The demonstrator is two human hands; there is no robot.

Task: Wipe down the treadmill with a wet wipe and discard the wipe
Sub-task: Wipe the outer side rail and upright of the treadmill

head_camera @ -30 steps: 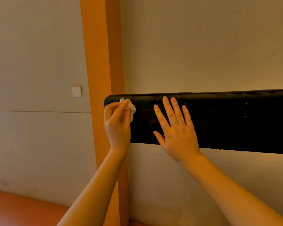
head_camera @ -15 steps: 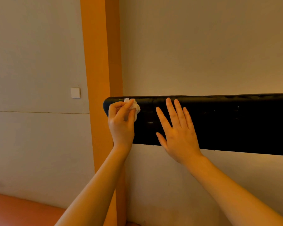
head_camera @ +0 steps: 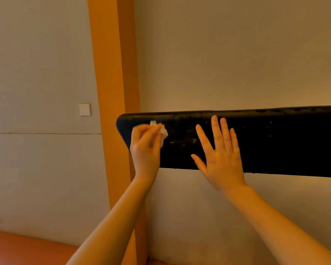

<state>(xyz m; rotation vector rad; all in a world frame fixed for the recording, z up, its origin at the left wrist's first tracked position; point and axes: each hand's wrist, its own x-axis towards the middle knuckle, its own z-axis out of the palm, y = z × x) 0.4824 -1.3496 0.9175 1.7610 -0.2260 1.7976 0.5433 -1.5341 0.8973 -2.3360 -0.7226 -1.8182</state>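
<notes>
Wiping step in hand, I judge. My left hand [head_camera: 146, 150] fingers pinch wet wipe [head_camera: 163, 131] against treadmill panel [head_camera: 275, 142] left end; right hand [head_camera: 221, 155] fingers spread, bracing panel. Next: sweep wipe rightward, keeping pressure.

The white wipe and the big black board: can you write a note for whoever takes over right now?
Left hand: grips the crumpled white wet wipe and holds it against the long black treadmill panel, near its rounded left end.
Right hand: open, fingers spread flat on the panel, to the right of the wipe.
Done: glossy streaks on the panel suggest wiping is under way; how much is covered cannot be told.
Left: wipe along the panel toward the right, then discard the wipe. No bin is in view.
</notes>
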